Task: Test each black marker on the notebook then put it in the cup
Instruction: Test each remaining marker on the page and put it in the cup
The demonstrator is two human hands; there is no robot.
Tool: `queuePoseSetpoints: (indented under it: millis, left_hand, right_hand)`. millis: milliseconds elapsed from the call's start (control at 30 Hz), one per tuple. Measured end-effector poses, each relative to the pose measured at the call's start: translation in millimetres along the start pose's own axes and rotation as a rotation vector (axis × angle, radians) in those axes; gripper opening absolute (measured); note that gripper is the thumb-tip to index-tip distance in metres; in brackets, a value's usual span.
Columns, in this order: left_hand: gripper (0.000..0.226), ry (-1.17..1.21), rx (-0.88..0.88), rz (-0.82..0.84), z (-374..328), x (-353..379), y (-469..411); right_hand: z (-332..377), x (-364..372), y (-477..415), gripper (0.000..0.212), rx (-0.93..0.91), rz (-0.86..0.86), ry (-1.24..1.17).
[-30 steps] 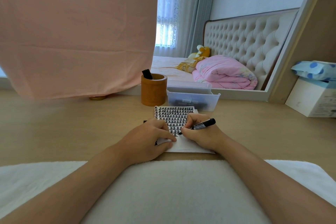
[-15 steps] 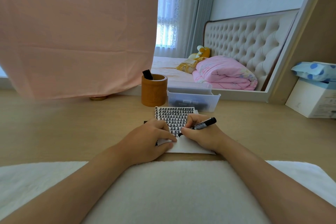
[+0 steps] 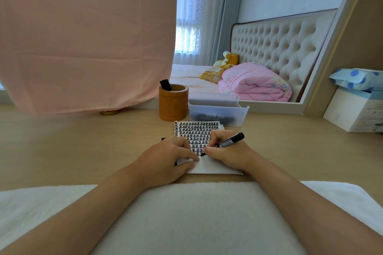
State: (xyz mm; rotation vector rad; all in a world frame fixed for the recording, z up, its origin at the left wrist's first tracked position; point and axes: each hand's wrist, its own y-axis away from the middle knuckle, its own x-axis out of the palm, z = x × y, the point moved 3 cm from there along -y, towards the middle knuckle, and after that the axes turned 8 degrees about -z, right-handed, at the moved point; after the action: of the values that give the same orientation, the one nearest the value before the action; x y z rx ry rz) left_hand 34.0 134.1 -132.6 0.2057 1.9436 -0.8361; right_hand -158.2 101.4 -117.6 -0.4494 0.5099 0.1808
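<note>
A small notebook (image 3: pixel 209 166) lies open on the wooden desk, its upper page filled with rows of black marks. My right hand (image 3: pixel 230 154) grips a black marker (image 3: pixel 229 141), its tip down on the page at the lowest row of marks. My left hand (image 3: pixel 165 157) rests on the notebook's left edge, fingers pressing the paper flat. Behind the notebook stands a brown wooden cup (image 3: pixel 173 102) with one black marker (image 3: pixel 165 85) sticking out of it.
A clear plastic bin (image 3: pixel 218 111) holding dark markers sits right of the cup. A white box (image 3: pixel 355 109) with a blue dotted pack on top stands at far right. A pink cloth (image 3: pixel 83 37) hangs at the left. A white towel (image 3: pixel 186 213) covers the near desk edge.
The marker's tip shifts slightly along the lowest row of marks. Both hands stay in place on the notebook.
</note>
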Motion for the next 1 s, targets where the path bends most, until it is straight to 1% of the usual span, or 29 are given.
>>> queuePoseSetpoints:
  millis: [200,333,400,467,533,567,600,700,733,767,833,867,933,1000]
  left_hand:
    - [0.026,-0.002,-0.01,-0.005,-0.9,-0.6,-0.1]
    - [0.026,0.011,-0.007,-0.021,-2.6,-3.6,0.0]
    - [0.026,0.053,-0.02,-0.077,-3.2,-7.7,-0.2]
    - [0.026,0.081,-0.055,-0.188,0.8,-13.2,-1.0]
    - [0.027,0.051,-0.115,-0.27,10.4,-17.6,-2.4]
    - [0.028,0.013,-0.149,-0.282,16.2,-18.5,-2.9]
    - [0.031,-0.034,-0.182,-0.276,21.9,-18.4,-3.2]
    - [0.041,-0.161,-0.285,-0.215,35.7,-14.3,-2.6]
    - [0.043,-0.188,-0.32,-0.194,38.2,-12.9,-2.2]
    - [0.043,-0.211,-0.35,-0.174,40.6,-11.5,-1.9]
    - [0.041,-0.258,-0.384,-0.133,43.9,-9.4,-2.4]
    - [0.038,-0.271,-0.389,-0.117,45.1,-9.0,-2.9]
    - [0.031,-0.267,-0.398,-0.112,46.3,-9.3,-3.2]
    - [0.025,-0.245,-0.408,-0.139,45.6,-11.7,-3.1]
  right_hand:
    - [-1.3,0.8,-1.2,0.031,0.026,-0.024,-0.008]
    - [-4.5,-5.7,-0.1,0.023,0.12,-0.109,-0.177]
    - [-2.8,-7.7,-0.4,0.015,0.093,-0.128,-0.184]
    - [-0.7,-8.2,-1.5,0.01,0.04,-0.158,-0.18]
    - [0.3,-8.8,-2.6,0.02,-0.003,-0.198,-0.157]
    - [1.1,-9.2,-2.9,0.025,-0.022,-0.205,-0.144]
    - [0.6,-9.4,-3.3,0.029,-0.036,-0.197,-0.132]
    - [1.2,-8.2,-5.0,0.039,-0.073,-0.099,-0.071]
    - [1.2,-7.5,-6.9,0.043,-0.054,-0.079,-0.101]
    - [1.6,-6.5,-9.0,0.045,-0.003,-0.068,-0.18]
    - [4.5,-4.0,-12.4,0.044,0.106,-0.08,-0.35]
    - [6.8,-3.9,-13.5,0.044,0.13,-0.098,-0.388]
    - [10.3,-4.0,-14.5,0.044,0.125,-0.104,-0.381]
    - [12.9,-4.1,-13.7,0.043,0.08,-0.106,-0.272]
